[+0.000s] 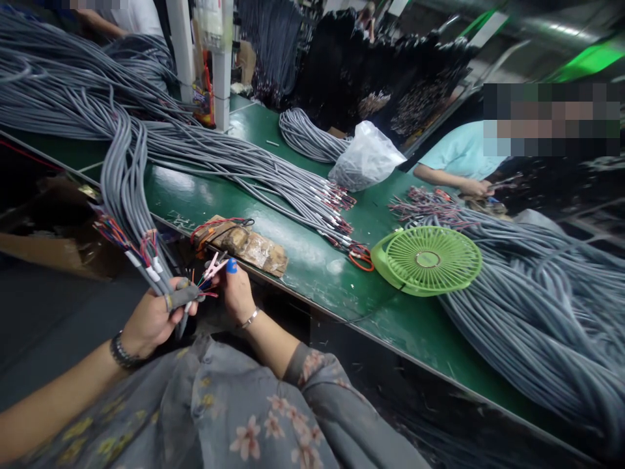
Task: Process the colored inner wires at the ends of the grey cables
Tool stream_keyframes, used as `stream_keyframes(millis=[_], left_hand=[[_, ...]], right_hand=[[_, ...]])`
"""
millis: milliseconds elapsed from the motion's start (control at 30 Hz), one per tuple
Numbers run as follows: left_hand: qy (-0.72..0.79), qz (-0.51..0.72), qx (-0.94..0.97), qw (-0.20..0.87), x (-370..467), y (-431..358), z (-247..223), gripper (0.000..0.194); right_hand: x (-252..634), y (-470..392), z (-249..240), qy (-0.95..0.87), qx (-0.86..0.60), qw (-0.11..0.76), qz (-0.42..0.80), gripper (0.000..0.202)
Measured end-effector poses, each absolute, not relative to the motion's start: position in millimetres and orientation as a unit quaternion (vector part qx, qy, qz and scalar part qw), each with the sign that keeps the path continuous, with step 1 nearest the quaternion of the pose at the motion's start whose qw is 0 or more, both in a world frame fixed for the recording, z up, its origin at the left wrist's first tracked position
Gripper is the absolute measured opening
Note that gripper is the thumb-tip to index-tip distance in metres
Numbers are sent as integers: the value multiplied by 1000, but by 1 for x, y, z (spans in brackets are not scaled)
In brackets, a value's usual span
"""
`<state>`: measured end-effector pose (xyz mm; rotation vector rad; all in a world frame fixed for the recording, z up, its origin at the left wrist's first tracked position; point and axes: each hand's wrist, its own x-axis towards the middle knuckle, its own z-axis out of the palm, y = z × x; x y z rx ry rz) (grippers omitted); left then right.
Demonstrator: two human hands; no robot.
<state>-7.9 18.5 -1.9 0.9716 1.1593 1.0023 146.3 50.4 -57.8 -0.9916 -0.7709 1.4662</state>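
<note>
My left hand (156,316), with grey coverings on its fingers, is closed around a grey cable (181,326) in front of my body. Thin coloured wires (202,284) fan out from the cable's stripped end between my two hands. My right hand (237,294), blue tape round a fingertip, pinches a small pale pink forked tool (215,266) against those wires; its exact kind is unclear. Just beyond my left hand, a bundle of grey cables (124,176) hangs over the table edge, with white-sleeved ends and multicoloured wires.
On the green table (303,267) lie a wooden block (256,251) with red and black leads, a green fan (427,259), a plastic bag (368,156) and long cable bundles (254,163). Across the table, a co-worker's hand (478,187) handles wires. A cardboard box (58,254) stands below left.
</note>
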Motion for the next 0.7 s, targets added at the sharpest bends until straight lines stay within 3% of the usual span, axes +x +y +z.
stream_keyframes(millis=[67,233,433,700], left_hand=[[503,432,422,618,-9,19,-2,39],[500,431,427,618,-7,20,-3,38],[507,432,435,606,-4,21,-4,35],[510,424,444,602,-4,16,-1,42]], right_hand=[[149,49,-61,-351,-421,564,618,72],[145,55,-59,-237,-347,504,755,58],[141,59,-53,-176,-346,522,759,44],[147,58,-49,-177,-341,485,786,62]])
